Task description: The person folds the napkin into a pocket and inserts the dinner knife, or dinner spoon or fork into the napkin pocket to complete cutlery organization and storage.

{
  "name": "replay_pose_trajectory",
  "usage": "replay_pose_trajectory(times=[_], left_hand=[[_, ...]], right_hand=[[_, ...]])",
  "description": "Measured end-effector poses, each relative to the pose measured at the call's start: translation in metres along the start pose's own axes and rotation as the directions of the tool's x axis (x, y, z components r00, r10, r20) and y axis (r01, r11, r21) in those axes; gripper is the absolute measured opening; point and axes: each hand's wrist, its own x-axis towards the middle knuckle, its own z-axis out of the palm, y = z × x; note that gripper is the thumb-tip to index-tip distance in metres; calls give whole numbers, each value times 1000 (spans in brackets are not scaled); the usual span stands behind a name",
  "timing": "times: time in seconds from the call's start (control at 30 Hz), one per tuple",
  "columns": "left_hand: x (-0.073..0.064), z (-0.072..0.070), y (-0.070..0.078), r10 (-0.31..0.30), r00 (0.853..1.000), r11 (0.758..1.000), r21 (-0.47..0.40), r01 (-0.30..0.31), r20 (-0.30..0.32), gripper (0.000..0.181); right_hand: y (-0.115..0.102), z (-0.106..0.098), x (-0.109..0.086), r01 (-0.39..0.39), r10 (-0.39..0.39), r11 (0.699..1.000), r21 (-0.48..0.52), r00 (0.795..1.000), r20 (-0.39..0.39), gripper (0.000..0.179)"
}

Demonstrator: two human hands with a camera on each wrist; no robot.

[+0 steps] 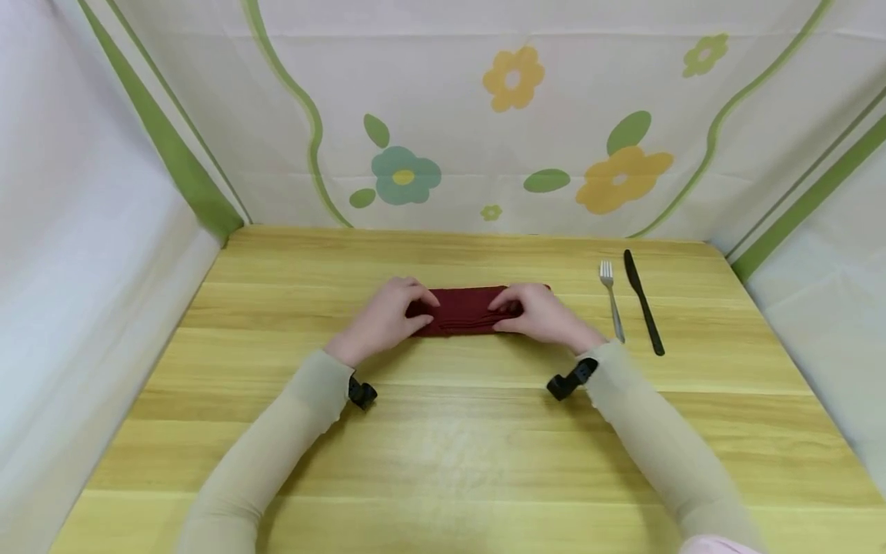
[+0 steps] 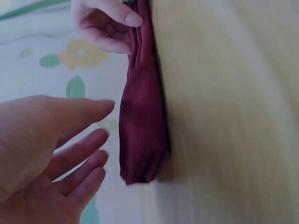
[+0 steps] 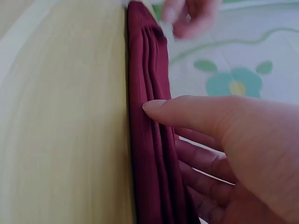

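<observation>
A dark red cloth napkin (image 1: 462,309), folded into a narrow strip with stacked pleats, lies across the table. My right hand (image 1: 543,314) holds its right part, thumb on the near pleated edge and fingers behind it, as the right wrist view shows. At the left end is my left hand (image 1: 384,315), thumb and fingers spread. The left wrist view shows a small gap between those fingertips and the napkin (image 2: 144,116). That left end looks smooth and rounded over, while pleats (image 3: 152,98) run along the rest.
To the right of the napkin lie a silver fork (image 1: 612,300) and a black knife (image 1: 644,304), side by side. The wooden table (image 1: 443,446) meets a white curtain with printed flowers (image 1: 443,92) at its back edge. Similar white fabric hangs at both sides.
</observation>
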Motion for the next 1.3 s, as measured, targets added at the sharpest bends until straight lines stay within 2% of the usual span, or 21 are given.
replay_pose_trajectory(times=[0.13, 0.23, 0.47, 0.53, 0.63, 0.7, 0.77, 0.8, 0.9, 1.0, 1.1, 1.3], left_hand=[[0, 5, 7, 23, 997, 1000, -12, -22, 68, 26], [1, 8, 7, 13, 995, 1000, -1, -13, 95, 29], [6, 15, 7, 7, 993, 1000, 16, -8, 115, 29], [8, 16, 8, -4, 994, 1000, 0, 5, 110, 27], [9, 16, 9, -25, 994, 1000, -11, 27, 102, 24], [9, 16, 10, -36, 995, 999, -9, 37, 97, 23], [8, 16, 11, -40, 995, 999, -6, 41, 95, 22], [8, 15, 11, -40, 995, 999, -2, 40, 95, 22], [7, 15, 12, -39, 994, 999, 3, 39, 99, 21], [6, 16, 11, -33, 995, 999, 5, 32, 98, 19], [6, 17, 10, -24, 996, 1000, 9, 23, 87, 16], [6, 17, 7, 8, 996, 1000, 16, -10, 85, 12]], right_hand=[[16, -18, -24, -23, 18, 995, -99, 998, -52, 28], [24, -26, -36, -35, 20, 983, -179, 996, -85, 28], [33, -25, -46, 3, -46, 956, -293, 989, -140, 21], [31, -26, -48, 20, -90, 942, -336, 977, -192, 18], [25, -30, -51, 58, -172, 923, -381, 947, -273, 15], [21, -33, -54, 96, -227, 911, -401, 929, -293, 15], [18, -34, -56, 128, -254, 903, -410, 929, -268, 14], [18, -34, -58, 135, -250, 904, -405, 937, -245, 14], [22, -29, -61, 130, -206, 913, -386, 965, -161, 13], [28, -22, -64, 103, -153, 920, -378, 983, -103, 11], [32, -18, -65, 101, -144, 917, -386, 986, -83, 11], [33, -19, -61, 137, -186, 914, -381, 978, -95, 20]])
